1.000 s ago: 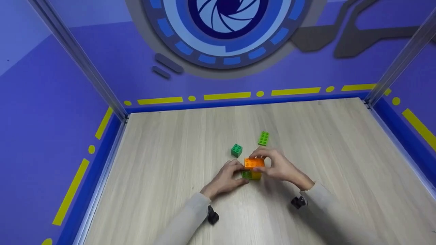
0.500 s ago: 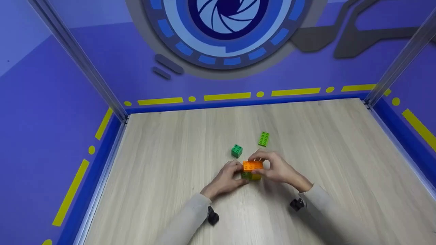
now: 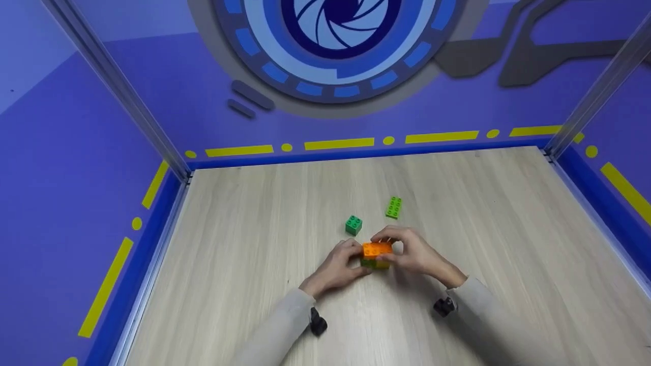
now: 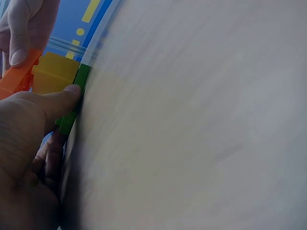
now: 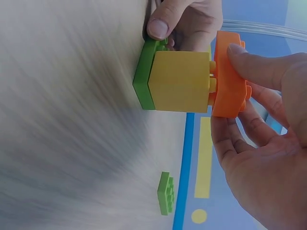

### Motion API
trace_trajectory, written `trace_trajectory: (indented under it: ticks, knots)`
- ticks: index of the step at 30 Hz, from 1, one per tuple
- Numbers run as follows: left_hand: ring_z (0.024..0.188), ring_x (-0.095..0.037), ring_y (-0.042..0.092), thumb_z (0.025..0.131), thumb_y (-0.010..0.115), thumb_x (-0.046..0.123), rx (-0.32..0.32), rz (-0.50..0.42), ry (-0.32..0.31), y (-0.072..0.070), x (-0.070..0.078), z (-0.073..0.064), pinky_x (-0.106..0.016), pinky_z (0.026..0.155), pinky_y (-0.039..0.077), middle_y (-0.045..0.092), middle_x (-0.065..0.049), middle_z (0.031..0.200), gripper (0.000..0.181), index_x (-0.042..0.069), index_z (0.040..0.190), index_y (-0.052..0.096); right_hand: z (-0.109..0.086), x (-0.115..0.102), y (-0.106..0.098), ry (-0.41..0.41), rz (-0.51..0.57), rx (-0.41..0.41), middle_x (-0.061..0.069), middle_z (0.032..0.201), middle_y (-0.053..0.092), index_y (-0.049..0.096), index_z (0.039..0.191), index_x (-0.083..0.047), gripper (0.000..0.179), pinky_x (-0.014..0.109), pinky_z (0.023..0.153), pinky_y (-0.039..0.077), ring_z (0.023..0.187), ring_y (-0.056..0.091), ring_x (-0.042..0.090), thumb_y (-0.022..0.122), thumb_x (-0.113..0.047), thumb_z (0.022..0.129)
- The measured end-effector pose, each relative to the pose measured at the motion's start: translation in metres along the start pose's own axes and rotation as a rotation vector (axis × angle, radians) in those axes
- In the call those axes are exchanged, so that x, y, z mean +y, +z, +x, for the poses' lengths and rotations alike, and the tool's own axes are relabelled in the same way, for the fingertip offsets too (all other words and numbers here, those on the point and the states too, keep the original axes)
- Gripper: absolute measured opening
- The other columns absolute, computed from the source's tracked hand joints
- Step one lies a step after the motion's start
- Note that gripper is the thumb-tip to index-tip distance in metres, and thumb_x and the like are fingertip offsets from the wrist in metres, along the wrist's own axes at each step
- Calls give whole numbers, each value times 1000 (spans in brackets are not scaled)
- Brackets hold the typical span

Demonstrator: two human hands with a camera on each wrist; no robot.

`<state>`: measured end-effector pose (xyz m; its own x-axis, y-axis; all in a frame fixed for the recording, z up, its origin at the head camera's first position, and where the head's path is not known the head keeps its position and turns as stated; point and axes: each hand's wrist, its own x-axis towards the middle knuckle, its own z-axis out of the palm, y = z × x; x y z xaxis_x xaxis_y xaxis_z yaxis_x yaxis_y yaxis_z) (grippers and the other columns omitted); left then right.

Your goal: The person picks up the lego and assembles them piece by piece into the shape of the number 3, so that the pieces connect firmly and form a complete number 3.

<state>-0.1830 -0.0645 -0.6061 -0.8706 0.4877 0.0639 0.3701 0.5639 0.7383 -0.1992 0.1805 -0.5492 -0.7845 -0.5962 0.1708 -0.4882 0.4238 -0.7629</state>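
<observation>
My left hand (image 3: 338, 268) grips the end of a flat green building brick (image 5: 144, 79) on the table, thumb on its near edge. On that brick's other end stands a yellow brick (image 5: 180, 80), its studs partly showing at the top. My right hand (image 3: 418, 250) pinches an orange brick (image 5: 227, 79) between thumb and fingers. The orange brick sits over the yellow one's studs, slightly tilted, with a narrow gap between their bodies. In the left wrist view, my left thumb (image 4: 62, 101) hides part of the green brick.
A dark green square brick (image 3: 353, 225) stands on the wooden table (image 3: 244, 229) just beyond my left hand. Farther back lies a flat light green brick (image 3: 393, 207). Blue-purple panels (image 3: 325, 127) border the table at the back and sides.
My right hand has come down and slightly left with the orange brick, bringing it closer over the yellow brick. The left hand and the loose bricks stay where they were.
</observation>
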Motion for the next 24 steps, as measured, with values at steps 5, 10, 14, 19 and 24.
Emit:
trace_trajectory:
  ticks: [5, 10, 14, 19, 24]
  knots:
    - [112, -12, 55, 95, 83, 34, -3, -4, -13, 1, -1, 0, -31, 104, 48, 60, 7, 115, 35, 15, 124, 76, -2, 4, 2, -37, 14, 17, 4, 118, 77, 77, 121, -11, 32, 39, 94, 61, 103, 70, 21, 82, -1, 91]
    - [111, -10, 54, 96, 83, 33, -3, -12, -29, 1, 0, 0, -29, 102, 47, 60, 8, 114, 34, 16, 124, 76, -3, 5, 5, -19, 18, 30, 2, 117, 77, 77, 121, -11, 32, 35, 96, 60, 105, 71, 19, 83, -2, 91]
    - [109, -9, 53, 96, 82, 32, 0, -11, -27, 1, 0, 0, -27, 99, 46, 61, 8, 115, 34, 16, 125, 76, -5, 6, 7, -9, 22, 49, 2, 117, 77, 78, 121, -12, 31, 34, 99, 59, 107, 71, 19, 84, -5, 91]
    - [106, -8, 52, 96, 82, 33, 0, -2, -25, 0, 2, 0, -26, 97, 45, 60, 8, 113, 31, 17, 123, 76, -6, 7, 8, -1, 55, 66, 1, 116, 77, 78, 120, -13, 30, 31, 98, 58, 106, 70, 18, 85, -10, 92]
    - [103, -9, 51, 96, 82, 33, 1, 5, -24, 0, 2, 0, -25, 93, 43, 59, 8, 110, 28, 17, 118, 76, -8, 8, 9, 17, 77, 73, -3, 116, 77, 78, 120, -16, 30, 29, 99, 57, 106, 69, 15, 86, -13, 91]
